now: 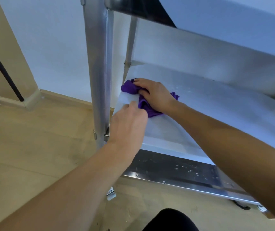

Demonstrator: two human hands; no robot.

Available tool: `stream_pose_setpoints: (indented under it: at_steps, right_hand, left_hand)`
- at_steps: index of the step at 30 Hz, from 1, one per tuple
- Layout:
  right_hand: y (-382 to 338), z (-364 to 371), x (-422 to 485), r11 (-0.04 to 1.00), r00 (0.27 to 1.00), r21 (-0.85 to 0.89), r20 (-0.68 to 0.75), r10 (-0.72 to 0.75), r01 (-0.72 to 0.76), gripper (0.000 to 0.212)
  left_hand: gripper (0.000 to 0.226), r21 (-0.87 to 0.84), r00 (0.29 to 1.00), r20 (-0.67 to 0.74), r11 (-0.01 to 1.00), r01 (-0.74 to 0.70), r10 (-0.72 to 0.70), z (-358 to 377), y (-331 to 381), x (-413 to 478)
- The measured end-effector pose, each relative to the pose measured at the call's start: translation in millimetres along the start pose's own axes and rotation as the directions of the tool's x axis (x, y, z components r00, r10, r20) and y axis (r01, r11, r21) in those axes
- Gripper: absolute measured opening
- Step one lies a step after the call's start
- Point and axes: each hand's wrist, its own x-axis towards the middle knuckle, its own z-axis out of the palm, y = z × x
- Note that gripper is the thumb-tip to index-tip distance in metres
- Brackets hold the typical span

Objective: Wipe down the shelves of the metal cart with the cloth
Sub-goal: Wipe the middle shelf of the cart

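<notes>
while the right hand (155, 95) lies on the cloth (150, 111) with its fingers curled over the bunched purple fabric, pressing it down on the shelf (216, 105), the left hand (128, 124) sits just beside it, nearer the body, at the shelf's left edge. the left hand's fingers bend toward the cloth and their tips are hidden behind the knuckles, so it cannot be told whether they pinch the fabric or only rest on the metal. the cloth bulges out past the right fingertips, toward the shelf's far left corner, and a flap shows behind the right wrist. just left of the left hand a post (100, 72) stands upright. above the right hand is a higher shelf (200, 52). below the left wrist is a darker lower shelf (175, 165) with pale specks. the floor (33, 147) lies left of the left forearm.
</notes>
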Motion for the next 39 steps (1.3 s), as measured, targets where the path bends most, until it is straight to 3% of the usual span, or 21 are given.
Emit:
stream_pose_setpoints:
  at_steps: [7, 15, 18, 20, 24, 27, 30, 35, 39]
  right_hand:
    - [0.1, 7.5, 4.3, 0.999, 0.998, 0.050, -0.059, 0.002, 0.001, 0.034]
    - [26.4, 14.7, 72.4, 0.980, 0.975, 0.002, -0.102, 0.197, -0.198, 0.035]
    - [33.8, 13.7, 89.3, 0.967, 0.963, 0.015, -0.095, 0.253, -0.253, 0.035]
    - [31.4, 12.1, 81.9, 0.973, 0.971, 0.013, -0.068, 0.229, -0.229, 0.036]
    - [23.4, 7.6, 42.1, 1.000, 1.000, -0.010, 0.000, 0.002, -0.002, 0.036]
    - [25.0, 7.2, 35.5, 1.000, 0.999, 0.001, -0.027, -0.030, 0.030, 0.035]
    - [30.6, 13.6, 60.5, 0.999, 0.995, -0.004, -0.081, 0.050, -0.050, 0.034]
    - [52.9, 16.6, 129.2, 0.948, 0.934, -0.029, -0.182, 0.306, -0.316, 0.039]
    - [57.0, 14.8, 139.3, 0.930, 0.921, -0.059, -0.177, 0.348, -0.363, 0.041]
  left_hand:
    - [0.029, -0.053, 0.997, -0.068, 0.998, 0.021, -0.024, 16.9, -8.3, 13.6]
    - [0.021, -0.127, 0.975, -0.220, 0.992, -0.004, -0.024, 44.1, -15.1, 21.4]
    - [0.003, -0.222, 0.965, -0.255, 0.975, 0.006, -0.064, 47.1, -16.3, 20.3]
    - [0.012, -0.248, 0.959, -0.269, 0.968, 0.026, -0.094, 45.7, -17.4, 19.2]
    - [0.019, -0.217, 0.961, -0.275, 0.975, -0.047, -0.015, 41.8, -17.9, 18.3]
    - [0.020, -0.195, 0.970, -0.244, 0.979, -0.050, 0.001, 41.7, -14.4, 18.8]
    - [0.019, -0.189, 0.976, -0.216, 0.981, -0.033, -0.009, 42.7, -13.6, 17.9]
    - [0.025, -0.203, 0.986, -0.167, 0.979, -0.031, -0.003, 47.9, -15.2, 17.8]
    - [0.028, -0.234, 0.990, -0.135, 0.972, 0.003, -0.035, 47.3, -17.4, 19.7]
